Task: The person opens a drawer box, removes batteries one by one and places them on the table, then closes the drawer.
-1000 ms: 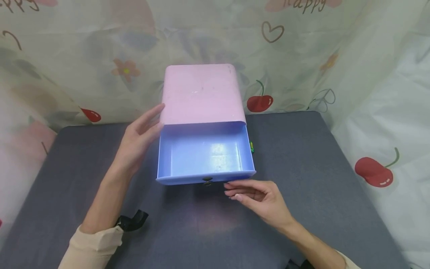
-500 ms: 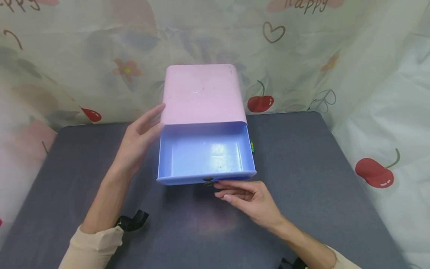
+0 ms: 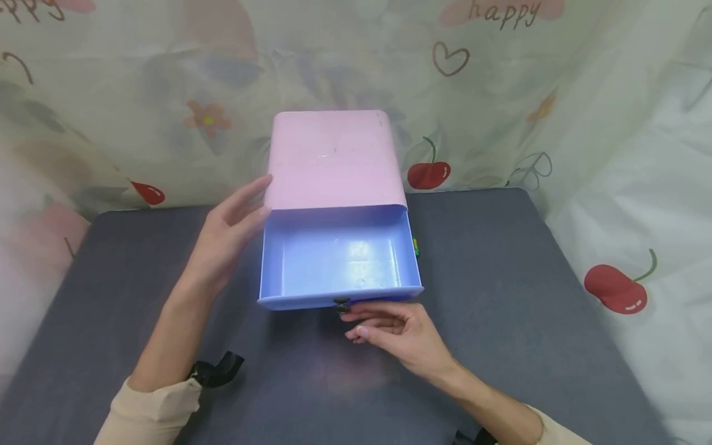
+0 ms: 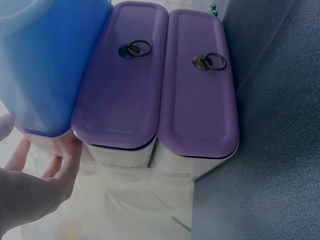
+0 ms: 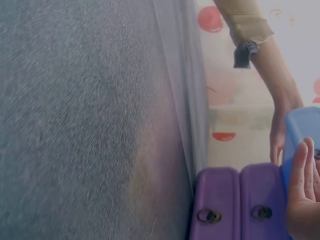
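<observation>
A small drawer cabinet with a pink top (image 3: 336, 161) stands at the back of the table. Its blue top drawer (image 3: 303, 303) is pulled out, and nothing lies inside. My left hand (image 3: 222, 241) rests against the cabinet's left side, thumb and fingers spread. My right hand (image 3: 403, 337) is at the drawer's front, fingers nearly straight, fingertips beside the small ring pull (image 3: 340, 308). Whether they touch the ring cannot be made out. In the left wrist view, two purple drawers (image 4: 120, 90) with metal rings sit pushed in under the blue one.
The cabinet stands on a dark grey cloth-covered table (image 3: 517, 321). A printed curtain (image 3: 222, 74) hangs close behind it and along both sides. A small green and yellow thing (image 3: 416, 247) shows by the cabinet's right side.
My right hand has slid left along the drawer's front, reaching the ring pull. The left hand, the cabinet and the pulled-out drawer have stayed in place.
</observation>
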`<state>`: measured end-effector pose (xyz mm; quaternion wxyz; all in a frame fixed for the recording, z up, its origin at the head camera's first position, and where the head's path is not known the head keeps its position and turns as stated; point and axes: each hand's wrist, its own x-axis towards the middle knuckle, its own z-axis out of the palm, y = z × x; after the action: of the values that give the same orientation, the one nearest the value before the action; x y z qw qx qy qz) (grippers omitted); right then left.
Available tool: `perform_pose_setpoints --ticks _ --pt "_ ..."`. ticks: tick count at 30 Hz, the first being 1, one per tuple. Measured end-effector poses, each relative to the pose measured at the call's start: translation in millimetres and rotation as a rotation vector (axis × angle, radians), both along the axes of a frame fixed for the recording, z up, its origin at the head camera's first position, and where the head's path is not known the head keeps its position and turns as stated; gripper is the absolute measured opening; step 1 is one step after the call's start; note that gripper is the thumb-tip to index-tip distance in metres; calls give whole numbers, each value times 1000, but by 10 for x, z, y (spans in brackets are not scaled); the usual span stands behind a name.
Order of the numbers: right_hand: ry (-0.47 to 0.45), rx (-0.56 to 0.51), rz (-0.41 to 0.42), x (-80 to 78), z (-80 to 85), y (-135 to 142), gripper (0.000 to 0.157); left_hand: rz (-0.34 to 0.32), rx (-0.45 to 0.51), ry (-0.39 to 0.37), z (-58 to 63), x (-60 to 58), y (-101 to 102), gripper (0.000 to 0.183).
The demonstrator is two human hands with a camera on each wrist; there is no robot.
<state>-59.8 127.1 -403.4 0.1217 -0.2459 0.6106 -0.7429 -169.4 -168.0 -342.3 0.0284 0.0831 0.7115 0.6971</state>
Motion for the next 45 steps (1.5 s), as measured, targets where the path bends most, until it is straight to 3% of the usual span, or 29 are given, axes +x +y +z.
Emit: perform_pose_setpoints --ticks 7,17,27,45 --pt "-53 -59 30 -18 1 -123 31 -5 14 0 -7 -18 4 54" --pt "-125 -11 19 -9 50 -257 31 -2 0 4 -6 1 -5 54" --pt "-103 46 -48 -16 62 -318 26 -1 4 2 -4 -5 -4 54" --pt "-40 67 -71 -109 149 -325 21 3 18 3 -7 -3 4 53"
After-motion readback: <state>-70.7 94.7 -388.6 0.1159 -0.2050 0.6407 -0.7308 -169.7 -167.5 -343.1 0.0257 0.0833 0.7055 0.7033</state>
